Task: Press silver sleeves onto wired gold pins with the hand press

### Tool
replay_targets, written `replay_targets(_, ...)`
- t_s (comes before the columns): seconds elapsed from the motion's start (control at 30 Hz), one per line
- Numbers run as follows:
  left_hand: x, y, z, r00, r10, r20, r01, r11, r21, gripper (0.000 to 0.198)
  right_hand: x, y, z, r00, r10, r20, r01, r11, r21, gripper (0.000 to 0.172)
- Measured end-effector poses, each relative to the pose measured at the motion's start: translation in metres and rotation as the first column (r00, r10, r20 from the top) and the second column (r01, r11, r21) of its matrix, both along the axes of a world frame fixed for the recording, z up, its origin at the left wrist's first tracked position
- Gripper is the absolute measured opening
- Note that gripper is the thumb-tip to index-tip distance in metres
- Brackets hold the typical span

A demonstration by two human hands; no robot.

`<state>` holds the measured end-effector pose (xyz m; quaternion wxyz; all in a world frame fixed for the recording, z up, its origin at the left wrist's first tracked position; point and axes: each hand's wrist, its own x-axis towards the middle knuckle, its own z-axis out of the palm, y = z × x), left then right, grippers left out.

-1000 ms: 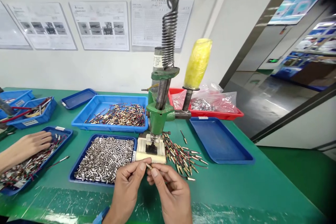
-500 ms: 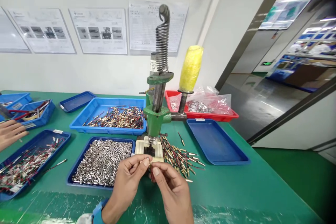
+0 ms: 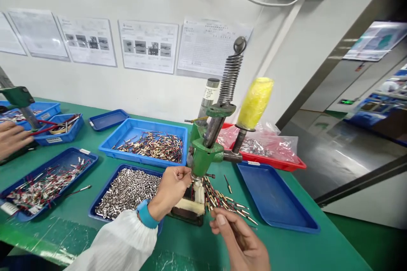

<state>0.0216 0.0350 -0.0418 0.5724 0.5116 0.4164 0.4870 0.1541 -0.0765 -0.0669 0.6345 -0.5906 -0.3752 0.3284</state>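
Left hand (image 3: pixel 171 188) at green press (image 3: pixel 206 156), grip indiscernible — right hand (image 3: pixel 241 239) near brass-tipped wires (image 3: pixel 221 200), fingers curled, hold unclear

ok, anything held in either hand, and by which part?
Can't tell for the left hand: its fingers are at the green press, hiding anything gripped. No held thing is visible in the right hand.

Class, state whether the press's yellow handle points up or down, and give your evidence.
Up, leaning rightward in the picture: the yellow handle sits above its metal rod, beside the green press.
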Motion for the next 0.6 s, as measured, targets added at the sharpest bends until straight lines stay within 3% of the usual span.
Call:
replay_targets(0.2, -0.003, -0.011, -0.017, 0.999, 0.016, -0.043, -0.011, 0.991, 0.131, 0.034, 0.031, 0.010, 0.037, 0.975, -0.013, 0.221, 0.009, 1.000, 0.022, 0.039)
replay_targets(0.27, -0.003, -0.014, -0.023, 0.998, 0.028, -0.049, -0.020, 0.986, 0.167, 0.035, 0.038, 0.023, 0.062, 0.940, -0.143, 0.311, 0.098, 0.983, 0.156, 0.037)
replay_targets(0.33, -0.003, -0.015, -0.028, 0.995, 0.053, -0.081, -0.035, 0.979, 0.202, 0.035, 0.041, 0.045, 0.094, 0.877, -0.299, 0.375, 0.177, 0.929, 0.326, 0.038)
replay_targets(0.4, -0.003, -0.014, -0.032, 0.986, 0.082, -0.142, -0.047, 0.971, 0.233, 0.036, 0.043, 0.073, 0.130, 0.817, -0.382, 0.432, 0.170, 0.876, 0.452, 0.045)
replay_targets(0.5, -0.003, -0.012, -0.035, 0.975, 0.105, -0.193, -0.053, 0.965, 0.256, 0.038, 0.046, 0.114, 0.176, 0.801, -0.299, 0.519, 0.018, 0.878, 0.478, 0.060)
replay_targets(0.6, -0.003, -0.013, -0.033, 0.976, 0.112, -0.185, -0.061, 0.964, 0.260, 0.039, 0.043, 0.126, 0.197, 0.788, -0.196, 0.584, -0.066, 0.915, 0.397, 0.061)
